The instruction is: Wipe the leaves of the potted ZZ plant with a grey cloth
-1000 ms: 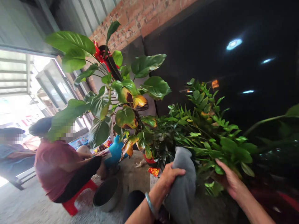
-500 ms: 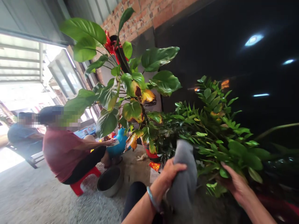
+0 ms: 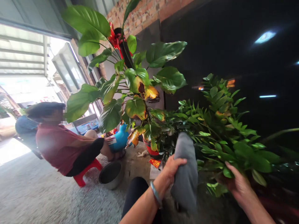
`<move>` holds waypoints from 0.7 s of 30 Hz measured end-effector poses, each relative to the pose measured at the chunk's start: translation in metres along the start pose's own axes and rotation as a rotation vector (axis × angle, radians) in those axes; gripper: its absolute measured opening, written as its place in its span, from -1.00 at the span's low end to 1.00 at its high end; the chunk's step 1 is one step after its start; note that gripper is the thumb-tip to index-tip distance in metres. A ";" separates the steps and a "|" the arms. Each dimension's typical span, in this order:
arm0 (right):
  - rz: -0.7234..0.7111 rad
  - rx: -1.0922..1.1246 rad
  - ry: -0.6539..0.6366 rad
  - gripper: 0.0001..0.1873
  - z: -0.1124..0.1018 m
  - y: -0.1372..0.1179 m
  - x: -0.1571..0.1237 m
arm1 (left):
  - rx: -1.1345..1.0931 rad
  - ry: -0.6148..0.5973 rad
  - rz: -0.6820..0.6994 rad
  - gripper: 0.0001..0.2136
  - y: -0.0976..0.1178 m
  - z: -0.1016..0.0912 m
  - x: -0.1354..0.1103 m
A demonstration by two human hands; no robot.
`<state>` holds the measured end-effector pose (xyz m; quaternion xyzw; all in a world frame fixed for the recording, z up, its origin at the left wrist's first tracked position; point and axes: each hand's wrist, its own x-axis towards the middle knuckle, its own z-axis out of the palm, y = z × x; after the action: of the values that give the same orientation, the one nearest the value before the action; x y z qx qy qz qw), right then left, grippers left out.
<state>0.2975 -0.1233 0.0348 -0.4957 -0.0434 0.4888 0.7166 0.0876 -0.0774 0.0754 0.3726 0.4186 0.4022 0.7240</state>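
My left hand (image 3: 172, 169), a bangle on its wrist, is closed around a grey cloth (image 3: 185, 174) that is bunched upright and hangs down below the hand. To the right, my right hand (image 3: 235, 183) grips a leaf at the lower edge of a bushy green potted plant (image 3: 217, 133). Its thumb lies over the leaf, and the other fingers are partly hidden in shadow under the foliage. The upper end of the cloth stands close to the leaves, between my two hands.
A tall broad-leaved plant (image 3: 135, 109) with yellowed, browned leaves rises ahead from a red pot (image 3: 151, 151). A grey basin (image 3: 111, 175) stands on the concrete floor. To the left, a person in a red shirt (image 3: 53, 146) sits on a red stool (image 3: 87, 169). A dark glossy panel (image 3: 210, 37) stands behind.
The grey cloth has risen slightly and shows less blur, still in my left hand. My right hand stays at the leaves. The view has shifted a little, and the seated person's arm has lowered.
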 end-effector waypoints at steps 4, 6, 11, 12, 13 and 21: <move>0.031 -0.028 0.000 -0.58 -0.006 -0.001 0.001 | -0.035 -0.180 -0.053 -0.74 -0.015 -0.023 -0.036; 0.032 -0.030 0.008 -0.60 -0.007 -0.002 0.001 | -0.125 -0.150 0.045 -0.70 0.006 -0.032 -0.049; 0.000 -0.030 0.011 -0.60 -0.004 0.000 0.004 | -0.432 0.256 0.185 -0.90 0.062 -0.034 -0.040; -0.002 -0.032 0.011 -0.59 -0.003 0.001 0.004 | -0.464 0.293 0.147 -0.93 0.060 -0.032 -0.035; -0.005 -0.039 0.012 -0.59 -0.003 0.001 0.004 | -0.473 0.313 0.075 -0.94 0.052 -0.031 -0.032; -0.024 -0.098 0.008 -0.61 -0.010 0.001 0.005 | -0.264 0.192 -0.118 -0.92 -0.018 -0.037 -0.060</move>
<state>0.3047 -0.1265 0.0266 -0.5315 -0.0704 0.4755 0.6974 0.0392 -0.1310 0.0643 0.2090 0.4505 0.4441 0.7458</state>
